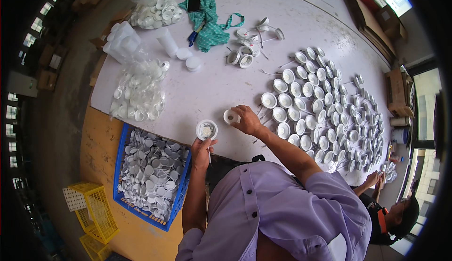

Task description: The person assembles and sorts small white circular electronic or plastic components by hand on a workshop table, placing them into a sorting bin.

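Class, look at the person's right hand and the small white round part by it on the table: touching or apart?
Touching. The head view shows the right hand with its fingers closed round the white round part on the white table, no gap between them.

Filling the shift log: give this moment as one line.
left hand: holds round white cup | right hand: grips white cap on table | blue crate by left arm

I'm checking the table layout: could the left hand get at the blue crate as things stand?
Probably yes. The left hand holds a small white cup just beside the blue crate, with nothing between them, though it would need to free its fingers first.
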Demonstrator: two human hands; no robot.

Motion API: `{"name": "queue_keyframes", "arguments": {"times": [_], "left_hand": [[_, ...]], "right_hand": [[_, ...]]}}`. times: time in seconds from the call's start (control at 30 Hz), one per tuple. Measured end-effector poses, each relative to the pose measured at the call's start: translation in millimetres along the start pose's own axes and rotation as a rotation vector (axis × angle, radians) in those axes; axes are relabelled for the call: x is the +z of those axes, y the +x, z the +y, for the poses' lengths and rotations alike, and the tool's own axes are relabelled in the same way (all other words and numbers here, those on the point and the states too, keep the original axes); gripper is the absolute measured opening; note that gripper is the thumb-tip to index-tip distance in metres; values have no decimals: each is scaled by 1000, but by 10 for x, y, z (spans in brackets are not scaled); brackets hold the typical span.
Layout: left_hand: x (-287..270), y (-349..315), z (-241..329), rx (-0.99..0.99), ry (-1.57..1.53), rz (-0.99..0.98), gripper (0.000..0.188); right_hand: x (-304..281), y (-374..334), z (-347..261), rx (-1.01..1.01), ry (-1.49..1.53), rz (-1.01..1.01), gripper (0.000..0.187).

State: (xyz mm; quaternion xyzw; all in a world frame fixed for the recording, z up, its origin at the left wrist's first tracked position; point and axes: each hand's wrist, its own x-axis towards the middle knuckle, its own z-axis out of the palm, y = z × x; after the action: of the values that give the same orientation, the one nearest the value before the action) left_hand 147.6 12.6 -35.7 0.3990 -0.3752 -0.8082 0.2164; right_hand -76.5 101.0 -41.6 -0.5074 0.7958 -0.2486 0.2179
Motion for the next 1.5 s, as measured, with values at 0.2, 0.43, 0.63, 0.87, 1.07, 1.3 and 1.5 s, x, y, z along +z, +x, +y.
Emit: {"name": "queue_keyframes", "arguments": {"times": [0.2,0.43,0.63,0.87,1.07,1.3,1.5], "left_hand": [[81,44,28,12,115,-26,27],[196,76,35,40,186,-116,29],[240,72,27,77,218,-150,30],[317,69,61,97,247,-141,29],[443,78,86,168,372,-132,28],[461,103,86,171,562,-63,28],[464,180,41,143,610,-32,27]], "right_hand": [[-325,-72,-271,73,311,73,62],[-394,-150,-520,-277,201,-6,63],[-342,-171,-511,-276,241,-47,67],[-300,-196,-356,87,656,-52,45],[-148,-156,-399,196,715,-17,23],[-251,-192,-494,204,626,59,24],[-256,-240,-531,213,613,123,24]]}}
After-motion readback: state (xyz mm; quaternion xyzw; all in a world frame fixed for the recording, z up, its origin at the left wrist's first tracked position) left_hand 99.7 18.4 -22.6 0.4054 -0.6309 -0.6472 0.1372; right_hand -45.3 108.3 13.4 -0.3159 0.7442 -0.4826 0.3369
